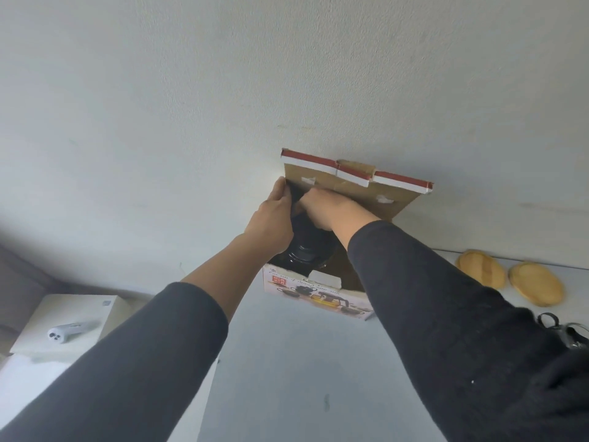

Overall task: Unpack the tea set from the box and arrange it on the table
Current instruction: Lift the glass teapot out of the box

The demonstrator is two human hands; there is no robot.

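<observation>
The cardboard tea set box point(315, 296) stands on the white table point(287, 378) against the wall, its lid flap point(357, 183) raised. Both hands reach over the open top. My left hand point(271, 221) and my right hand point(325, 212) both grip a dark wrapped item point(306, 244) that sticks up out of the box; its lower part looks glossy black. Two wooden saucers point(481, 267) point(537, 283) lie on the table to the right. A glass piece with a dark handle point(564, 333) shows behind my right sleeve.
A white box point(73, 317) with a small white device point(68, 330) on it sits at the left, beside the table. The wall runs close behind the tea set box. A grey sofa edge point(19, 288) is at far left.
</observation>
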